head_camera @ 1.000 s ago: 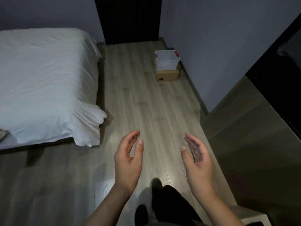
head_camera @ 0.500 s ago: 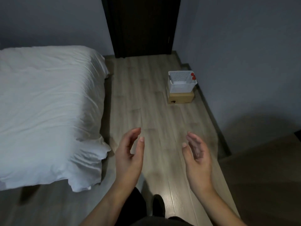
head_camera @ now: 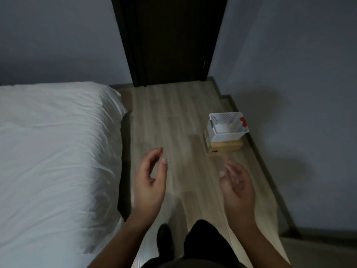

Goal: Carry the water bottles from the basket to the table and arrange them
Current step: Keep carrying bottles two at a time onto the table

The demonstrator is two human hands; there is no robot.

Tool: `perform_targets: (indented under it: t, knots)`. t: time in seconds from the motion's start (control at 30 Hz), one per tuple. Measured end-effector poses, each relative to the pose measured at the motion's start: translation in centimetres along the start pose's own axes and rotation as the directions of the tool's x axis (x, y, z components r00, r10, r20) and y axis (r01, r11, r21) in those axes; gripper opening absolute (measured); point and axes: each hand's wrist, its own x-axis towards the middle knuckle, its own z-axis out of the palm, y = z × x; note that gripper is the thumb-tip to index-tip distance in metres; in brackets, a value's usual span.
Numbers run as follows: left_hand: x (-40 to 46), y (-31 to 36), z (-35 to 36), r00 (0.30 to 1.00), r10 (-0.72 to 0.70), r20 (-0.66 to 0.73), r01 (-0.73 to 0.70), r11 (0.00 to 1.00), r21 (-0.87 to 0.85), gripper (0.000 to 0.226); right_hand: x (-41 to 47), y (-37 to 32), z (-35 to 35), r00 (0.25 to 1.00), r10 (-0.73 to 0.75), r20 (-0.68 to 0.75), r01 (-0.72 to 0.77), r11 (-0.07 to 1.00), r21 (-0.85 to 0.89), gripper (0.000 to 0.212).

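Approaching: both hands empty, left hand [head_camera: 149, 182] and right hand [head_camera: 238, 187] with fingers loosely open. Basket [head_camera: 227, 127] sits on a box [head_camera: 225, 148] ahead-right, nearer the right hand; red caps [head_camera: 243, 121] show at its right rim.

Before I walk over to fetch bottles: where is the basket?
In the head view the white basket sits right of centre on a cardboard box on the floor, close to the right wall.
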Motion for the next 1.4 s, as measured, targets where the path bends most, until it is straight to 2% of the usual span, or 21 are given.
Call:
perform_targets:
  t: [0.27, 0.4, 0.47, 0.6, 0.7, 0.87, 1.03, 1.1, 1.2, 1.27, 1.33, 1.4]
  knots:
    - [18.0, -3.5, 5.5, 0.996, -0.016, 0.082, 0.011, 0.998, 0.07, 0.03, 17.2, 0.0, 9.2, 0.997, 0.051, -0.055, -0.049, 0.998, 0.039, 0.034]
    - [27.4, -2.5, 9.2, 0.993, 0.045, 0.113, -0.058, 0.992, 0.115, 0.036, 25.8, -1.4, 13.4, 0.998, 0.053, -0.044, -0.051, 0.997, 0.058, 0.037]
    - [31.7, -1.6, 11.0, 0.986, 0.071, 0.152, -0.091, 0.987, 0.131, 0.032, 29.4, -2.5, 14.8, 0.997, 0.054, -0.052, -0.051, 0.996, 0.07, 0.037]
    - [39.1, -1.7, 15.0, 0.965, 0.075, 0.253, -0.119, 0.979, 0.164, 0.024, 35.2, -3.4, 16.1, 0.988, 0.054, -0.143, -0.044, 0.997, 0.07, 0.037]
    - [44.0, -2.2, 18.7, 0.922, 0.086, 0.377, -0.144, 0.981, 0.129, 0.024, 38.6, -3.2, 16.5, 0.955, 0.047, -0.293, -0.033, 0.998, 0.05, 0.036]
    - [50.5, -2.0, 25.4, 0.761, 0.069, 0.645, -0.136, 0.989, 0.055, 0.028, 42.6, -4.0, 17.3, 0.829, 0.074, -0.555, -0.067, 0.997, 0.034, 0.033]
    - [54.1, -1.9, 32.6, 0.555, 0.063, 0.829, -0.135, 0.991, 0.015, 0.027, 45.1, -3.8, 16.5, 0.693, 0.124, -0.71, -0.114, 0.992, 0.061, 0.035]
    - [54.7, -2.1, 35.2, 0.488, 0.074, 0.87, -0.133, 0.991, -0.01, 0.026, 45.8, -3.5, 15.6, 0.644, 0.156, -0.749, -0.143, 0.986, 0.083, 0.038]
    - [55.4, -3.6, 38.9, 0.44, 0.082, 0.894, -0.193, 0.981, 0.005, 0.031, 47.4, -1.9, 14.2, 0.596, 0.185, -0.781, -0.164, 0.981, 0.108, 0.037]
    - [55.7, -5.5, 41.9, 0.354, 0.108, 0.929, -0.265, 0.964, -0.011, 0.04, 49.2, 0.5, 13.1, 0.578, 0.229, -0.783, -0.216, 0.968, 0.124, 0.037]
    - [55.9, -8.5, 45.1, 0.27, 0.068, 0.96, -0.283, 0.959, 0.012, 0.051, 51.5, 3.7, 12.4, 0.552, 0.299, -0.778, -0.291, 0.944, 0.156, 0.044]
    - [55.5, -12.9, 48.3, 0.205, 0.064, 0.977, -0.28, 0.96, -0.004, 0.048, 53.6, 8.0, 11.7, 0.542, 0.309, -0.781, -0.313, 0.937, 0.153, 0.049]
